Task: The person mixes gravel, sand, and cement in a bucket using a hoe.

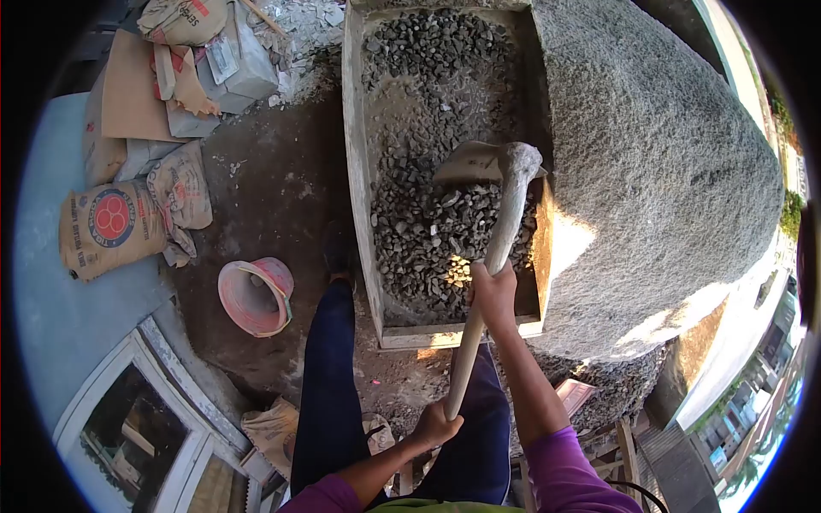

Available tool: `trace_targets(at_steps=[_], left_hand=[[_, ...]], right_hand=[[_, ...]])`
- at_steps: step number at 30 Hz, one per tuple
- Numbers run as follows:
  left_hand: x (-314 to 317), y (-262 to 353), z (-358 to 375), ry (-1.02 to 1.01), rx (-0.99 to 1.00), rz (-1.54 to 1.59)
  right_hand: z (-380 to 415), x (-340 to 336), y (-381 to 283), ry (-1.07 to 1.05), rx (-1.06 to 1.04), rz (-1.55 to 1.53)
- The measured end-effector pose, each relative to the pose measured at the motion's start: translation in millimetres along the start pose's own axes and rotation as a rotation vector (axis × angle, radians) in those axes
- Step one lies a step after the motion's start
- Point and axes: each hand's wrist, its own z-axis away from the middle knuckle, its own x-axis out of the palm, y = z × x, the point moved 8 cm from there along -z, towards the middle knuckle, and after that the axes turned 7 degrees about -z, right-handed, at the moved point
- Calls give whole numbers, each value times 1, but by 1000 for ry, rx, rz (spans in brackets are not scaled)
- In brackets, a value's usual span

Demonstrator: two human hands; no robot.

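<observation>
Both my hands are wrapped round the long wooden handle of a hoe (510, 209). My left hand (437, 423) grips it low, near the butt end, close to my thighs. Higher up the shaft, my right hand (494, 295) is closed around it above the near end of the trough. The hoe's broad metal blade (473, 162) rests at the gravel, its lower edge hidden among the stones. Grey gravel (445, 214) lies in a long rectangular mixing trough (361, 214), with wet grey slurry showing in the middle.
A large pile of grey sand (650, 171) rises against the trough's right side. On the left are a stained bucket (256, 297), a cement bag (111, 227), and grey blocks (252, 73) with cardboard. A framed window (137, 427) stands at lower left.
</observation>
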Motion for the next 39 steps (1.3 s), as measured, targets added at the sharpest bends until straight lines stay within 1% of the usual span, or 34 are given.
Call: trace_targets(at_steps=[1, 4, 5, 6, 7, 8, 9, 10, 11, 12, 13, 14, 15, 16, 18, 19, 20, 21, 22, 23, 24, 25, 27, 28, 29, 30, 32, 33, 34, 35, 36, 37, 38, 39], left_hand=[[-12, 12, -13, 11, 18, -25], [-72, 72, -99, 29, 82, -92], [-98, 96, -136, 51, 167, -110], [-126, 120, -171, 31, 212, -188], [-160, 154, -197, 108, 281, -209], [-186, 167, -229, 57, 201, -235], [-216, 184, -257, 146, 319, -301], [-242, 197, -275, 157, 294, -299], [-259, 196, -294, 165, 268, -314], [-270, 186, -296, 192, 260, -275], [-278, 175, -301, 227, 255, -234], [-271, 152, -301, 190, 202, -142], [-255, 124, -301, 149, 156, -55], [-230, 110, -291, 122, 93, 94], [-169, 105, -256, 143, 21, 348], [-136, 100, -244, 81, 39, 526], [-114, 98, -226, 92, 32, 603], [-94, 86, -210, 80, 6, 689], [-78, 75, -193, 77, 4, 754], [-67, 66, -173, 73, -30, 751], [-58, 51, -153, 95, -80, 680], [-48, 39, -134, 94, -132, 663], [-28, 7, -100, 94, -153, 440], [-21, 9, -81, 67, -166, 349], [-9, -4, -69, 44, -139, 172], [-4, -1, -52, 79, -73, 75], [3, 10, -16, -18, -108, 0], [-1, 16, -11, -34, -74, 19], [-7, 21, -10, -47, -38, 36], [-12, 25, -8, -65, -4, 50], [-34, 43, -24, 2, 38, 5], [-53, 56, -53, 41, 96, -38], [-75, 69, -86, 81, 153, -83], [-103, 92, -120, 96, 165, -79]], right_hand=[[-2, -1, -7, 0, -47, -77], [-57, 29, -112, -26, -222, -150], [-75, 40, -154, -7, -273, -107], [-111, 50, -177, 26, -339, -144], [-146, 63, -199, 3, -384, -202], [-186, 75, -214, 33, -439, -256], [-218, 89, -228, 38, -452, -280], [-239, 105, -235, 49, -438, -292], [-272, 124, -228, 75, -362, -257], [-287, 143, -217, 57, -330, -266], [-278, 156, -213, 69, -333, -312], [-265, 165, -206, 50, -358, -282], [-267, 174, -192, 64, -341, -132], [-263, 181, -177, 68, -323, 22], [-256, 189, -145, 25, -304, 304], [-235, 193, -136, -101, -277, 375], [-207, 188, -131, -103, -273, 486], [-201, 190, -108, -117, -287, 545], [-178, 182, -95, -130, -277, 562], [-163, 173, -73, -128, -245, 551], [-150, 165, -51, -129, -216, 545], [-135, 152, -34, -104, -235, 518], [-112, 111, -1, -62, -235, 451], [-101, 90, 13, -59, -219, 411], [-77, 66, 14, -65, -110, 283], [-51, 46, 3, -70, -10, 150], [-21, 17, 4, -42, 36, 65], [-8, 9, -4, -9, 54, 88], [5, 7, -22, 3, 59, 53], [9, 9, -48, 26, -14, 2], [-5, 14, -59, -23, -43, -92], [-21, 22, -86, -9, -59, -84], [-47, 33, -115, 20, -146, -112], [-72, 49, -147, 19, -207, -149]])
